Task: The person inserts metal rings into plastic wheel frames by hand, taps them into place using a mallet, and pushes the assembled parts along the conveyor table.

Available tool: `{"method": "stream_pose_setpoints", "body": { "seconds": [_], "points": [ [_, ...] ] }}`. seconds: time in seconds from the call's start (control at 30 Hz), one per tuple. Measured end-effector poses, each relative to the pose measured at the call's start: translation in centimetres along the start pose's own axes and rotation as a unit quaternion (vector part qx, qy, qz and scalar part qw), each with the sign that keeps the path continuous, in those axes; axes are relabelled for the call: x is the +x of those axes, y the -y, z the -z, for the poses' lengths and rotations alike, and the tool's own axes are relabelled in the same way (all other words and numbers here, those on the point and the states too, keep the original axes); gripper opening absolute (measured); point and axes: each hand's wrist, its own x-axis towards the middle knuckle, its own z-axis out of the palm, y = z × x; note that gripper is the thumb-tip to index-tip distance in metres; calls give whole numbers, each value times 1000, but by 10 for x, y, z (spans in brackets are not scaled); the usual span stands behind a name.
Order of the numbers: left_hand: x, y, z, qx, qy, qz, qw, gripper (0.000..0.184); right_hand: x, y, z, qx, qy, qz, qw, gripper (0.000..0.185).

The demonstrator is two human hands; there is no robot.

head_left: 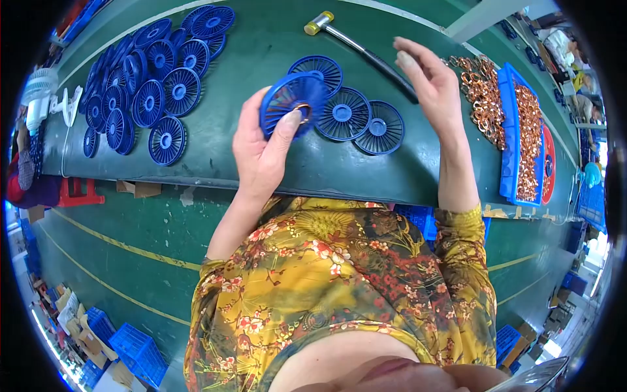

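Observation:
My left hand [260, 153] grips a blue spoked plastic wheel [279, 101], tilted above the green table. My thumb presses at its hub, where a copper ring [302, 111] shows. My right hand [432, 88] is raised over the table near the mallet handle, fingers stretched out, with nothing visible in it. Below and between the hands lie three more blue wheels, the closest of them a flat-lying wheel [343, 112]. A mallet [353, 44] with yellow faces and a black handle rests beyond them. Loose copper rings [482, 98] are heaped right of my right hand.
A large pile of blue wheels [160, 59] covers the table's left part. At right, a blue tray [508, 140] full of copper rings stands beside a red container [548, 163]. A small white fan [40, 91] is at the far left; the table's front edge [215, 183] runs before my body.

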Motion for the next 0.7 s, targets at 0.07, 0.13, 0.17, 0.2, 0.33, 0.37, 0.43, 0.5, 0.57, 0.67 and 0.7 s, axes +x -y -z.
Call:
{"method": "stream_pose_setpoints", "body": {
  "seconds": [0.07, 0.13, 0.17, 0.2, 0.33, 0.37, 0.43, 0.5, 0.57, 0.67, 0.7],
  "points": [
    [0, -1, -9, -127, 27, 61, 990, 36, -15, 23, -16, 112, 89, -4, 990, 36],
    [-3, -2, -18, -167, 43, 76, 982, 37, -28, 37, -39, 205, 169, -37, 963, 45],
    [-3, -2, -21, -188, 52, 83, 977, 37, -33, 35, -52, 300, 190, -95, 930, 41],
    [-3, 0, -22, -173, 42, 75, 981, 38, -34, 35, -57, 287, 186, -99, 934, 37],
    [-7, 3, -21, -145, 32, 81, 986, 39, -41, 35, -67, 275, 141, -108, 945, 30],
    [-8, 3, -20, -133, 33, 77, 988, 39, -42, 32, -67, 239, 137, -98, 956, 30],
    [-10, 4, -17, -108, 32, 68, 991, 39, -40, 37, -61, 169, 180, -117, 962, 29],
    [-9, 2, -17, -92, 34, 64, 993, 39, -38, 38, -58, 157, 193, -116, 962, 29],
    [-11, 4, -14, -61, 28, 50, 997, 38, -37, 37, -58, 192, 215, -121, 950, 30],
    [-9, 6, -10, 106, 57, -54, 991, 38, -24, 30, -50, 294, 265, -105, 912, 35],
    [-6, 8, -7, 159, 17, -86, 983, 37, -18, 24, -42, 215, 265, -65, 938, 40]
  ]
}}
